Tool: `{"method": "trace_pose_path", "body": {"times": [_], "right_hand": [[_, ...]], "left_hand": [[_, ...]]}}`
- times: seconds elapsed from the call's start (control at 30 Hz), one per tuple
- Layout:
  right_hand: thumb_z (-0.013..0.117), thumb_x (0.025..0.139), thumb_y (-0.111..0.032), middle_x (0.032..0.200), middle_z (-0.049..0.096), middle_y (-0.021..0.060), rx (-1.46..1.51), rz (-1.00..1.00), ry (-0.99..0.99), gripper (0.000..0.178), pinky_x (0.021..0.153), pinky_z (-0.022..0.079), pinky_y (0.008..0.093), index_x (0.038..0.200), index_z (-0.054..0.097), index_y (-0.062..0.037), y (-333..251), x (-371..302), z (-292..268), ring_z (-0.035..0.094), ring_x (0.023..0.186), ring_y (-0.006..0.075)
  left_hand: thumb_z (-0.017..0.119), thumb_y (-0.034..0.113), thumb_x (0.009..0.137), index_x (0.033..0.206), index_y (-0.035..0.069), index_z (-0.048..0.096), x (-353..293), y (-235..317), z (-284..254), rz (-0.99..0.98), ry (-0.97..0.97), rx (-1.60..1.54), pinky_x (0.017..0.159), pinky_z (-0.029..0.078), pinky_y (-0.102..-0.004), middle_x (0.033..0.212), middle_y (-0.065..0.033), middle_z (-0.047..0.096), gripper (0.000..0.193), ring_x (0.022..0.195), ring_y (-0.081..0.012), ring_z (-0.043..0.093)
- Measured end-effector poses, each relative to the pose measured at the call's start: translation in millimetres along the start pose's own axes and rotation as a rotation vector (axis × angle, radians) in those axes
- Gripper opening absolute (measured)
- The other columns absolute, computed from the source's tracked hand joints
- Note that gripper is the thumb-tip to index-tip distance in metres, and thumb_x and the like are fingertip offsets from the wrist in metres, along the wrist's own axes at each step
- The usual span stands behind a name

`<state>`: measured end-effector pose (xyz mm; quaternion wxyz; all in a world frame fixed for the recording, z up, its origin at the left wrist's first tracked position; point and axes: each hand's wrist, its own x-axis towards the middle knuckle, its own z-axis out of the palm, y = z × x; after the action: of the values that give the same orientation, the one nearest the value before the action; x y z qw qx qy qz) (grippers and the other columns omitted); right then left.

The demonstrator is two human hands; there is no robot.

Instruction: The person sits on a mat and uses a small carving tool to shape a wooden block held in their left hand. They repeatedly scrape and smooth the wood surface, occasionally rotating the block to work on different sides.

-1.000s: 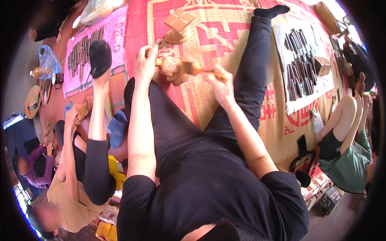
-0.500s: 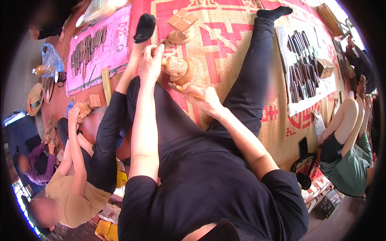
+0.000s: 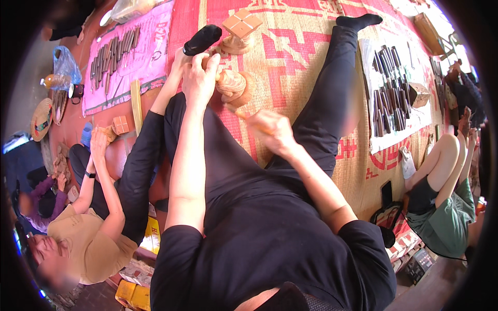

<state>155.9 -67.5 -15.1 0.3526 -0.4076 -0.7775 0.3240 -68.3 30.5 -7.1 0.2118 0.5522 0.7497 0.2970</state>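
Note:
A rounded, carved wooden piece [image 3: 231, 86] with striped grain lies on the patterned mat between my legs. My left hand [image 3: 201, 82] is closed at its left side, near my left foot; what the fingers hold is hidden. My right hand [image 3: 271, 132] is wrapped round a light wooden stick-like tool [image 3: 239, 112], whose blurred far end points toward the carved piece, a little apart from it. Just beyond stands another wooden piece [image 3: 238, 44], topped by a square block [image 3: 242, 23] with a pale cross on it.
To the left, several dark-handled carving tools [image 3: 111, 57] lie on a pink cloth [image 3: 155, 49]. More tools [image 3: 390, 96] rest on a white sheet [image 3: 397, 137] right of my right leg. Co-workers sit on both sides; the left one's hands [image 3: 98, 145] are at a wooden piece [image 3: 120, 125].
My right hand has moved slightly right and down, drawing the tool back from the carved piece. The view has shifted a little. The left co-worker's hands have come together.

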Motion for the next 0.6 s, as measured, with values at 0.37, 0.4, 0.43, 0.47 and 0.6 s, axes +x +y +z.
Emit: {"method": "trace_pose_path", "body": {"times": [0.37, 0.4, 0.43, 0.47, 0.6], "right_hand": [[0.07, 0.083, -0.01, 0.079, 0.067, 0.0088, 0.07, 0.3, 0.234, 0.007, 0.067, 0.052, 0.0328, 0.089, 0.067, -0.0079, 26.5, 7.4, -46.8, 0.067, 0.071, 0.0215], [0.071, 0.083, -0.011, 0.08, 0.067, 0.0088, 0.137, 0.243, 0.165, 0.008, 0.067, 0.052, 0.0331, 0.09, 0.067, -0.0084, 18.7, 1.6, -35.4, 0.067, 0.072, 0.0216], [0.071, 0.083, -0.012, 0.08, 0.067, 0.0088, 0.204, 0.186, 0.095, 0.009, 0.067, 0.052, 0.0335, 0.09, 0.067, -0.009, 13.6, -2.6, -21.6, 0.067, 0.073, 0.0217], [0.071, 0.082, -0.012, 0.082, 0.068, 0.0084, 0.152, 0.145, 0.012, 0.009, 0.068, 0.052, 0.0332, 0.09, 0.068, -0.0089, 10.5, -1.6, -8.8, 0.067, 0.074, 0.0212], [0.073, 0.081, -0.008, 0.088, 0.069, 0.0066, 0.195, 0.269, 0.012, 0.01, 0.072, 0.052, 0.0304, 0.09, 0.069, -0.0071, 22.6, 4.5, 2.1, 0.066, 0.078, 0.0156]], "left_hand": [[0.057, 0.058, 0.089, 0.121, 0.015, 0.06, -0.6, -2.4, 1.3, 0.025, 0.005, 0.005, 0.091, 0.046, -0.0479, 0.113, -0.0229, 0.056, 0.054, 0.106, -0.0401, 0.058], [0.056, 0.059, 0.089, 0.121, 0.015, 0.06, 0.3, -2.5, 2.4, 0.015, -0.004, 0.011, 0.091, 0.046, -0.048, 0.113, -0.0229, 0.056, 0.054, 0.106, -0.0402, 0.058], [0.056, 0.059, 0.089, 0.121, 0.015, 0.06, 0.9, -2.2, 3.2, 0.005, -0.013, 0.018, 0.091, 0.046, -0.0481, 0.113, -0.0228, 0.056, 0.055, 0.106, -0.0403, 0.058], [0.056, 0.059, 0.089, 0.121, 0.015, 0.06, -0.9, 2.8, 1.6, 0.026, -0.005, 0.069, 0.091, 0.046, -0.0484, 0.112, -0.0229, 0.056, 0.055, 0.106, -0.0406, 0.058], [0.055, 0.061, 0.089, 0.122, 0.015, 0.06, -5.0, 9.1, -3.3, 0.019, 0.005, 0.054, 0.091, 0.046, -0.0484, 0.112, -0.0226, 0.056, 0.056, 0.106, -0.0405, 0.058]]}}
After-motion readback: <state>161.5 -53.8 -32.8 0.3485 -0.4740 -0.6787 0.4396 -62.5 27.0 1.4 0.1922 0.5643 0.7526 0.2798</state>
